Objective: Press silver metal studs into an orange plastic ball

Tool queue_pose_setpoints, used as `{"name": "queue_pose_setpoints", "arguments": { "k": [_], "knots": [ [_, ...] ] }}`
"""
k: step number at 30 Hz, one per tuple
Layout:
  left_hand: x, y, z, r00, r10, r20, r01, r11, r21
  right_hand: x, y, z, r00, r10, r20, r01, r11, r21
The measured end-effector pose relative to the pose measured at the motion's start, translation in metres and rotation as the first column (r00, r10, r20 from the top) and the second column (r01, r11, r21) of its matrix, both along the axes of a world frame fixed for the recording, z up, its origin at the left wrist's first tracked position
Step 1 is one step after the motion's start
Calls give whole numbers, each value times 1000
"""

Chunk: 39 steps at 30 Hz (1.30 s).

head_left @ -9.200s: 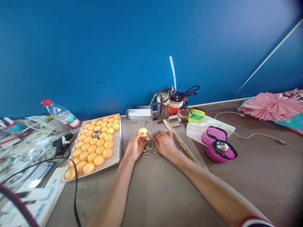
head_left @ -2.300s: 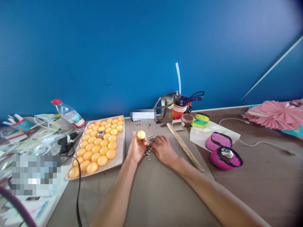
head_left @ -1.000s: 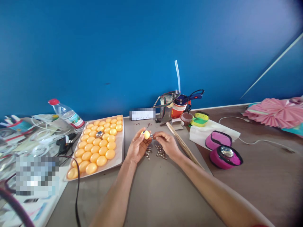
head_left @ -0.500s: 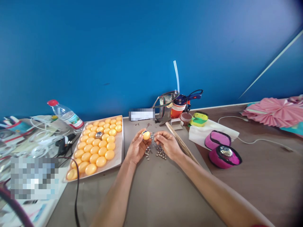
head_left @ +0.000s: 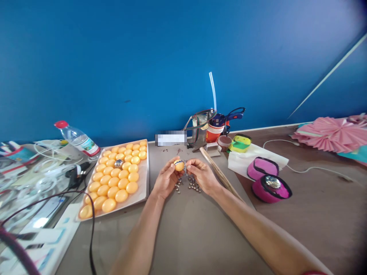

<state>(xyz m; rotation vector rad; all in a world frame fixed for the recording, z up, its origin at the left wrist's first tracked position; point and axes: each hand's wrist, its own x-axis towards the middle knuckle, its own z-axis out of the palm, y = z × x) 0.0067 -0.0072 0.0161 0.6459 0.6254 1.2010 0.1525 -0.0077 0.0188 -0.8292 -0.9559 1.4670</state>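
Note:
Between the fingers of my left hand (head_left: pixel 165 178) is an orange ping-pong ball (head_left: pixel 179 165) with a band of shiny silver pieces on its upper side. My right hand (head_left: pixel 201 175) is close beside the ball on its right, thumb and fingertips pinched together. Whatever is in that pinch is too small to make out. Below and between both hands lie small silver beads (head_left: pixel 194 184) in loose groups on the grey mat (head_left: pixel 183 229). A shallow white tray (head_left: pixel 145 168) of orange balls stands to the left, one ball (head_left: pixel 118 163) in it covered with silver pieces.
A water bottle (head_left: pixel 83 142) leans behind the tray, near tangled cables. A black cord (head_left: pixel 92 233) crosses at front left. Behind my right hand are wooden sticks (head_left: pixel 216 168), a jar (head_left: pixel 200 128) and a red cup (head_left: pixel 214 133). Magenta bands (head_left: pixel 271 189) lie to the right.
The ball has turned slightly in my left hand, so its silver band faces more toward me. My right hand stays close by it. The whole view has shifted a little.

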Motion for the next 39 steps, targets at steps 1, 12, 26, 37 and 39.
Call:
{"name": "queue_pose_setpoints", "arguments": {
  "k": [1, 12, 26, 37, 39],
  "knots": [
    [0, 0, 0, 1000, -1, -3, 1, 1000, 3, 0, 0, -1, 1000, -1, 2, 1, 1000, 5],
    [2, -1, -3, 1000, -11, -28, 13, 998, 54, -4, -1, -1, 1000, 26, -16, -26, 1000, -5],
    [3, -1, -5, 997, -5, -73, 13, 994, 112, -2, 1, -7, 998, 52, -26, -52, 998, -23],
    [2, 0, -8, 992, 1, -128, 18, 990, 141, 0, 2, -7, 996, 85, -11, -85, 995, -47],
    [2, 0, -7, 990, 4, -141, 16, 990, 141, 0, 2, -6, 996, 86, -1, -86, 994, -65]
  ]
}}
